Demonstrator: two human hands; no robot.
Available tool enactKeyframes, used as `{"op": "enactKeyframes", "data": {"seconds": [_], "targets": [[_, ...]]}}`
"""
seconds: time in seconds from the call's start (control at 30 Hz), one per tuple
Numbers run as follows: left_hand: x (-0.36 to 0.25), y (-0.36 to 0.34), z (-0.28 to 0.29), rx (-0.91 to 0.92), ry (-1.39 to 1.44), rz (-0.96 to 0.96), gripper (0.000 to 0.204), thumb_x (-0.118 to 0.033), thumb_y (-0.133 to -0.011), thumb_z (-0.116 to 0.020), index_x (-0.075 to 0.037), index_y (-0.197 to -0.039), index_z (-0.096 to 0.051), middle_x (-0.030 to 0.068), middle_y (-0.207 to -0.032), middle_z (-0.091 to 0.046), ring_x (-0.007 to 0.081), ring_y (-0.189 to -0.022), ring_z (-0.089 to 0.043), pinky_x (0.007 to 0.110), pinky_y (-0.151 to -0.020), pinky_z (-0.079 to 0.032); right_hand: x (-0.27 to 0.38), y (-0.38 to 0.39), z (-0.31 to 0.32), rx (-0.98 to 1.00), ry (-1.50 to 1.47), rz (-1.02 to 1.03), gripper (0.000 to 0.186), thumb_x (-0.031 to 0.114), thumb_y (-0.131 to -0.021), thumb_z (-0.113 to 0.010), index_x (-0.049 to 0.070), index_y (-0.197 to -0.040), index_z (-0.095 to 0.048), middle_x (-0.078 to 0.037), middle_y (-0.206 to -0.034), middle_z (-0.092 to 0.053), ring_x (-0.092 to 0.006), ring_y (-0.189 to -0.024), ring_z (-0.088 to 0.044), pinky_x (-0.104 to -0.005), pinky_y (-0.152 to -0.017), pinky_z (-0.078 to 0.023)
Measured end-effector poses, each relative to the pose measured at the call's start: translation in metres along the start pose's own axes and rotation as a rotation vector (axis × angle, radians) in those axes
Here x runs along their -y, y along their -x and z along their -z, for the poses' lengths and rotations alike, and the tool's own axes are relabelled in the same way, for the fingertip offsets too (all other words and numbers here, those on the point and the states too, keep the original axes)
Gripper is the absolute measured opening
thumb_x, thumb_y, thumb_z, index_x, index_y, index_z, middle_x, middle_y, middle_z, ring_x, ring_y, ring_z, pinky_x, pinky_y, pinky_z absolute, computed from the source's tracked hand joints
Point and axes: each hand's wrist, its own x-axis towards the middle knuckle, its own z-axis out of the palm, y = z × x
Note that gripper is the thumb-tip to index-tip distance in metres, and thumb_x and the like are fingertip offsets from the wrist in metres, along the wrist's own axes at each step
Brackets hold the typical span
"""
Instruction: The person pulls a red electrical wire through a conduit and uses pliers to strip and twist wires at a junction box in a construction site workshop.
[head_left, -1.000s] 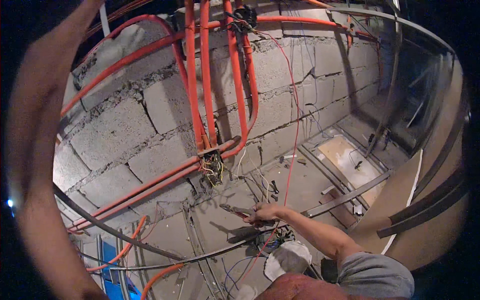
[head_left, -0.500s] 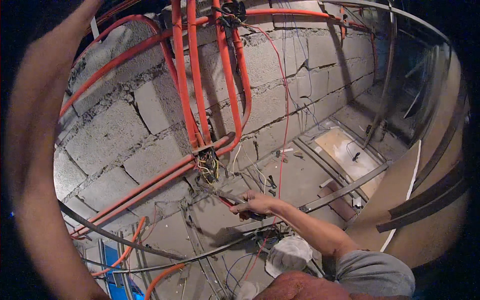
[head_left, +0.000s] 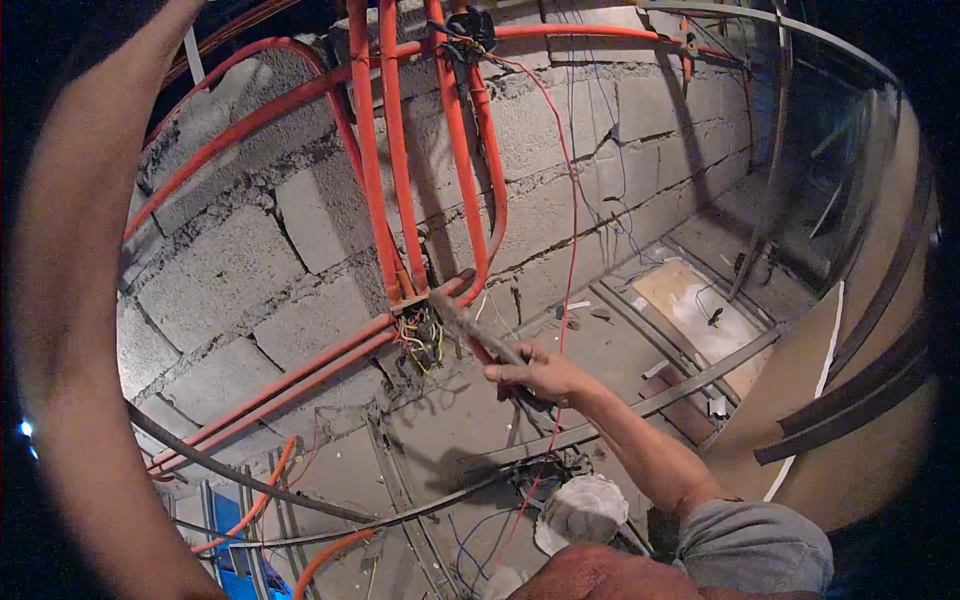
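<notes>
My right hand [head_left: 540, 375] is closed round a long, flat grey tool [head_left: 470, 325] with a red part along its underside; its exact kind does not show clearly. The tool's tip reaches the lower ends of the orange conduits [head_left: 388, 200], just over a bundle of loose wires [head_left: 422, 338] at the foot of the block wall. I cannot tell whether the tip touches them. Up the left edge runs my raised left arm [head_left: 80, 300], its hand beyond the top of the picture.
Metal profiles [head_left: 640, 400] cross below and to the right. A brown board [head_left: 840, 440] leans at the right. A red wire [head_left: 572, 200] hangs past my right hand. A whitish rounded object [head_left: 582, 512] lies near my shoulder. A junction box with wires [head_left: 466, 38] sits high on the block wall [head_left: 540, 130].
My right hand has moved up and slightly right with the tool, whose tip has risen from below the wire bundle to the conduit ends. My left arm has hardly shifted.
</notes>
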Motion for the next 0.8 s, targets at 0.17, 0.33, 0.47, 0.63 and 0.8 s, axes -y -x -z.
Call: {"op": "enactKeyframes", "data": {"seconds": [0.17, 0.33, 0.47, 0.63, 0.8], "targets": [[0.025, 0.007, 0.021, -0.015, -0.03, 0.004, 0.013, -0.011, -0.086, -0.074, -0.003, -0.096, -0.07, 0.0141, -0.092, -0.072, 0.0213, -0.089, -0.07, 0.042, -0.076, -0.056, 0.047, -0.015, -0.001, -0.003, -0.077, 0.255, 0.031, 0.035, -0.094, -0.077, 0.006, -0.103, -0.07, 0.001, -0.089, -0.067, -0.0087, -0.076, -0.063, -0.0269, -0.07, -0.051], [0.071, 0.023, 0.034, -0.066, -0.057, -0.012, 0.012, -0.01, -0.086, -0.074, -0.003, -0.095, -0.07, 0.013, -0.092, -0.072, 0.0196, -0.09, -0.07, 0.042, -0.077, -0.056, 0.1, -0.053, -0.022, -0.072, 0.001, 0.434, 0.034, 0.041, -0.098, -0.071, 0.007, -0.093, -0.066, 0.002, -0.078, -0.064, -0.0066, -0.066, -0.058, -0.025, -0.059, -0.048], [0.114, 0.044, 0.011, -0.064, 0.226, 0.379, 0.013, -0.009, -0.085, -0.075, -0.001, -0.093, -0.069, 0.0099, -0.087, -0.073, 0.0246, -0.086, -0.07, 0.041, -0.076, -0.055, 0.128, -0.082, -0.043, -0.064, -0.042, 0.565, 0.037, 0.044, -0.1, -0.067, 0.009, -0.09, -0.065, 0.002, -0.073, -0.062, -0.0054, -0.062, -0.056, -0.0249, -0.054, -0.045], [0.1, 0.085, -0.027, -0.091, -0.021, 0.156, 0.027, -0.013, -0.09, -0.069, 0.001, -0.113, -0.069, 0.0196, -0.111, -0.071, 0.033, -0.101, -0.067, 0.043, -0.086, -0.052, 0.152, -0.102, -0.055, -0.033, 0.043, 0.7, 0.038, 0.042, -0.102, -0.064, 0.005, -0.107, -0.067, -0.002, -0.085, -0.07, -0.0074, -0.074, -0.063, -0.0236, -0.061, -0.047], [0.108, 0.117, -0.066, -0.452, -0.317, -0.17, 0.038, -0.012, -0.094, -0.063, 0.002, -0.129, -0.061, 0.0267, -0.129, -0.063, 0.0411, -0.116, -0.061, 0.046, -0.097, -0.048, 0.185, -0.125, -0.044, 0.002, 0.082, 0.725, 0.039, 0.043, -0.102, -0.066, 0.006, -0.112, -0.065, -0.002, -0.095, -0.071, -0.0098, -0.081, -0.065, -0.0292, -0.073, -0.05]]}}
